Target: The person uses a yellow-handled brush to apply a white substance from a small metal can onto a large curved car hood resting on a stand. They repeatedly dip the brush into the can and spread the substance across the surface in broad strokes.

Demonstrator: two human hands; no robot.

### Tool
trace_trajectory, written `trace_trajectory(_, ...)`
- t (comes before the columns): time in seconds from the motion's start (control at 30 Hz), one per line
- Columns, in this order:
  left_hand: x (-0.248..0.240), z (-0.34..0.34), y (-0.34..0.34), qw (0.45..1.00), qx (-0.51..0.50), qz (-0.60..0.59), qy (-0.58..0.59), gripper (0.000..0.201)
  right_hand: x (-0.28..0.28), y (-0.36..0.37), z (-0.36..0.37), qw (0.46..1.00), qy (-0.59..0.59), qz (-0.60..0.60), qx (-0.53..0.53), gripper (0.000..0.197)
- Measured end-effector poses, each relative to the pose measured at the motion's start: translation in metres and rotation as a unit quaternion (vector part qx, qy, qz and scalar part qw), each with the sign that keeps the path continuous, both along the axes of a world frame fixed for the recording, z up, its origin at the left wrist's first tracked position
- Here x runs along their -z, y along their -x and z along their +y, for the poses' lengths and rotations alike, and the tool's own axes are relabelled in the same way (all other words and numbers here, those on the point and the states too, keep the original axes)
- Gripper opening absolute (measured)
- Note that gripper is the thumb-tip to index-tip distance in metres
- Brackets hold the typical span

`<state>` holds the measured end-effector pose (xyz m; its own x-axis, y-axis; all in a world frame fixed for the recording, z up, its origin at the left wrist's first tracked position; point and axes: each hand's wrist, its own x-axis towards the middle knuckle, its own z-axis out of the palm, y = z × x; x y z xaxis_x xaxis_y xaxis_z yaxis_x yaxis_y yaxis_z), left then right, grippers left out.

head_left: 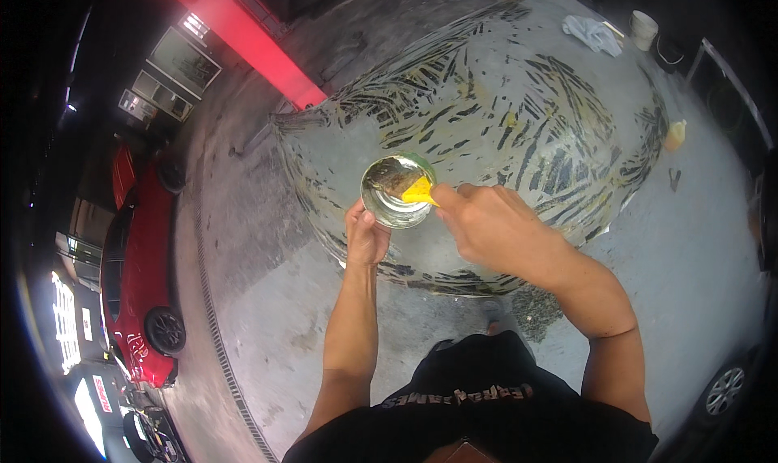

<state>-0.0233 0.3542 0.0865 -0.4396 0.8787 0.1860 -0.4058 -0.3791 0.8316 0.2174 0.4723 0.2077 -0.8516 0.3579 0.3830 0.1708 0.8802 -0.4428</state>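
My left hand (367, 234) is closed around the lower left side of a round metal tin (395, 212), whose open top is tilted toward me. Dark brown-grey paste (391, 176) clings to the tin's inner wall and floor. A yellow plastic spreader (418, 191) dips into the tin, pinched in my right hand (496, 226); its edge meets the paste. Under both hands lies a large curved grey panel (519, 167), covered with dark and yellowish smeared streaks. My fingertips on the tin's far side are hidden.
A red post (255, 45) stands at the upper left, beyond the panel. A red car (146, 276) is parked at the left beside a floor drain grate (212, 301). At the far right are a crumpled cloth (592, 35), a white bucket (643, 30) and a yellowish container (675, 135).
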Motion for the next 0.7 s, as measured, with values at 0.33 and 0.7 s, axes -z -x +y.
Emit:
trace_trajectory(0.33, 0.007, -0.008, 0.020, 0.995, -0.043, 0.083, 0.025, 0.074, -0.045, -0.028, 0.003, 0.993, -0.066, -0.089, -0.037, 0.021)
trace_trajectory(0.7, 0.003, 0.002, 0.007, 0.978, -0.023, 0.200, -0.059, 0.079, -0.006, -0.007, -0.001, 0.992, 0.080, -0.101, 0.006, 0.019)
